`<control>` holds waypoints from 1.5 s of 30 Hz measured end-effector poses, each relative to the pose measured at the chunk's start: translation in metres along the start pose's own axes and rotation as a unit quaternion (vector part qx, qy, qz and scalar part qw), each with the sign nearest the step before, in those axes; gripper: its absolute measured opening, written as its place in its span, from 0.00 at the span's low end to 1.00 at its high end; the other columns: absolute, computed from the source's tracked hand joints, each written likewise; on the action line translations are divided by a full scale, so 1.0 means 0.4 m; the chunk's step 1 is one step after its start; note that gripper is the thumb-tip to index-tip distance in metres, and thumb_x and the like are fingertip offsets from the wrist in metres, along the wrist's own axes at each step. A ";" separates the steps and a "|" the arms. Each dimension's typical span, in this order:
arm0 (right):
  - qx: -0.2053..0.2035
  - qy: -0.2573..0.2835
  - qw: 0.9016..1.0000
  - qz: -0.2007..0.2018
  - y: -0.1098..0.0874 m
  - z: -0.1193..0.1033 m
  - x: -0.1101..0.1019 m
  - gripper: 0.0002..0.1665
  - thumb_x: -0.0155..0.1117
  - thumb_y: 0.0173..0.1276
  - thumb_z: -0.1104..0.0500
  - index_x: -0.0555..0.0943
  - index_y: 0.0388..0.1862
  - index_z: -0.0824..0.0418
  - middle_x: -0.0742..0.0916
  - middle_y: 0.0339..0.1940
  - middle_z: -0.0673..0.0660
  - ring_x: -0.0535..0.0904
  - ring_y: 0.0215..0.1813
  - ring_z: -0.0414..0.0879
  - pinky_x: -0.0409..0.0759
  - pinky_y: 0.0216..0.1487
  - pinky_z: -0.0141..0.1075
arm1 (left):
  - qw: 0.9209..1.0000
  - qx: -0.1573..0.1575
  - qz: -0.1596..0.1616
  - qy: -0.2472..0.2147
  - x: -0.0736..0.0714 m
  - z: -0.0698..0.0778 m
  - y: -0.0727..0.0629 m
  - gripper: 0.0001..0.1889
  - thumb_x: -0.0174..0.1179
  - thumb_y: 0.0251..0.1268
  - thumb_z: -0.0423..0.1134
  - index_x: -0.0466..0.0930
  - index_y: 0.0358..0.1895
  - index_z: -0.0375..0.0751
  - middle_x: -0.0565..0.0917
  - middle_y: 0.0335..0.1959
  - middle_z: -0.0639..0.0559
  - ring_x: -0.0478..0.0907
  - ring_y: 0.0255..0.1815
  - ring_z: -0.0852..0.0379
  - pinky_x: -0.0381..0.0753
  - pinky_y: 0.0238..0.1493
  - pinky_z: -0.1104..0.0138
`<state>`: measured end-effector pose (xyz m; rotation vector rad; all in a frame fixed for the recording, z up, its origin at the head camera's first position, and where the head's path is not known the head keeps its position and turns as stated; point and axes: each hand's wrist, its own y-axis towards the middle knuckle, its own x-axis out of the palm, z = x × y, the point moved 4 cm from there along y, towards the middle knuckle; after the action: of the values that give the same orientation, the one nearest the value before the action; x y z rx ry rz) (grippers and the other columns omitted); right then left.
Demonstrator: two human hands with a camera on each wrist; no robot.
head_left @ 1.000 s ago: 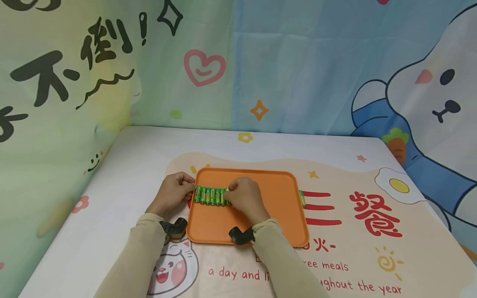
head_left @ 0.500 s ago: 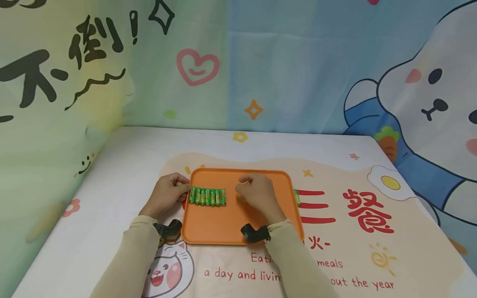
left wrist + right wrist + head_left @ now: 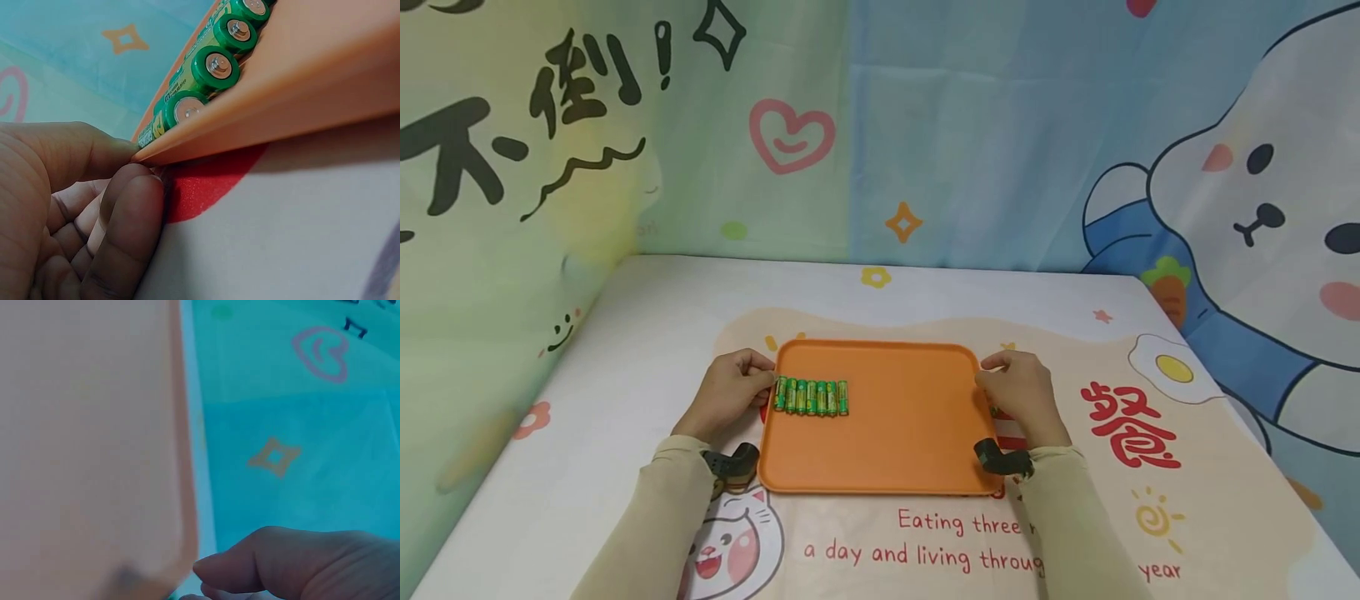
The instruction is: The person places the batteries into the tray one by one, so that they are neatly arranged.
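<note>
An orange tray (image 3: 910, 433) lies on the table, with several green batteries (image 3: 811, 397) standing side by side in a row along its left part. My left hand (image 3: 730, 390) pinches the tray's left rim beside the row. In the left wrist view the thumb (image 3: 94, 147) is at the rim's edge and the fingers are curled just below it; battery ends (image 3: 219, 65) show close above. At the tray's right rim is my right hand (image 3: 1022, 392), thumb and fingers loosely bent, holding nothing visible. Another green battery (image 3: 996, 412) lies outside that rim, mostly hidden under the hand.
The tray sits on a printed tablecloth (image 3: 955, 550) with red lettering and cartoon pictures. Behind the table hangs a printed cloth backdrop (image 3: 985, 150). Each wrist wears a black camera mount, the right one (image 3: 1000, 458) overlapping the tray's edge in the head view.
My right hand has left the right end of the battery row and crossed over the tray to its right rim. My left hand stays at the left rim. The view has shifted slightly.
</note>
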<state>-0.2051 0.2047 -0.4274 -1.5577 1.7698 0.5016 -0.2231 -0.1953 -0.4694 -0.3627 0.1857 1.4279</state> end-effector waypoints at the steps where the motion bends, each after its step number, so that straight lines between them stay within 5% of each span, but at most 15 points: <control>1: 0.005 -0.004 1.000 -0.002 0.001 0.012 -0.001 0.19 0.63 0.68 0.58 0.85 0.54 0.66 0.88 0.40 0.62 0.82 0.34 0.50 0.80 0.34 0.36 | 1.000 0.001 -0.001 0.002 0.000 -0.001 0.000 0.10 0.59 0.73 0.32 0.80 0.50 0.27 0.82 0.31 0.49 0.80 0.28 0.59 0.82 0.31 0.70; 10: 0.021 -0.001 0.999 -0.034 0.004 0.063 -0.003 0.19 0.67 0.66 0.57 0.85 0.52 0.66 0.90 0.41 0.62 0.87 0.32 0.47 0.85 0.47 0.45 | 1.000 0.000 0.000 -0.001 0.001 -0.005 0.001 0.09 0.59 0.73 0.31 0.81 0.49 0.28 0.82 0.31 0.49 0.80 0.29 0.59 0.83 0.31 0.70; 15: 0.013 -0.032 0.998 -0.048 0.003 0.072 -0.009 0.19 0.69 0.64 0.57 0.86 0.51 0.67 0.90 0.44 0.62 0.85 0.43 0.54 0.83 0.51 0.50 | 1.000 -0.005 0.005 0.000 0.001 -0.009 0.003 0.08 0.59 0.73 0.31 0.81 0.48 0.28 0.82 0.31 0.49 0.80 0.29 0.59 0.83 0.32 0.70; 22: 0.022 -0.058 0.997 -0.044 0.001 0.075 -0.016 0.15 0.72 0.63 0.56 0.88 0.44 0.65 0.88 0.38 0.60 0.80 0.40 0.54 0.80 0.37 0.40 | 1.000 -0.004 0.004 0.000 0.002 -0.006 0.004 0.09 0.59 0.73 0.31 0.81 0.48 0.28 0.82 0.31 0.48 0.80 0.29 0.59 0.83 0.32 0.70; 27: 0.044 -0.020 0.998 -0.034 -0.003 0.075 -0.020 0.17 0.69 0.63 0.56 0.87 0.47 0.65 0.87 0.35 0.58 0.79 0.37 0.51 0.78 0.33 0.36 | 1.000 -0.002 0.003 -0.002 0.002 -0.004 0.004 0.09 0.59 0.72 0.31 0.81 0.48 0.27 0.82 0.31 0.48 0.80 0.29 0.59 0.83 0.31 0.70; 32: 0.066 0.031 0.997 -0.029 -0.007 0.068 -0.017 0.20 0.67 0.68 0.54 0.85 0.54 0.63 0.87 0.42 0.60 0.82 0.38 0.51 0.81 0.39 0.35 | 1.000 -0.002 0.002 -0.003 0.001 -0.004 0.003 0.09 0.59 0.72 0.30 0.81 0.48 0.27 0.83 0.31 0.48 0.80 0.29 0.59 0.83 0.31 0.70; 45: 0.041 0.137 0.989 -0.046 -0.012 0.021 0.004 0.22 0.67 0.70 0.57 0.83 0.58 0.68 0.87 0.49 0.64 0.87 0.40 0.48 0.89 0.46 0.40 | 1.000 -0.004 0.003 -0.003 0.001 -0.004 0.004 0.09 0.59 0.72 0.30 0.81 0.48 0.27 0.82 0.30 0.49 0.80 0.28 0.60 0.83 0.31 0.70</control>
<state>-0.1983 0.2085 -0.4335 -1.7045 1.8825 0.1728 -0.2243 -0.1952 -0.4714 -0.3651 0.1763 1.4349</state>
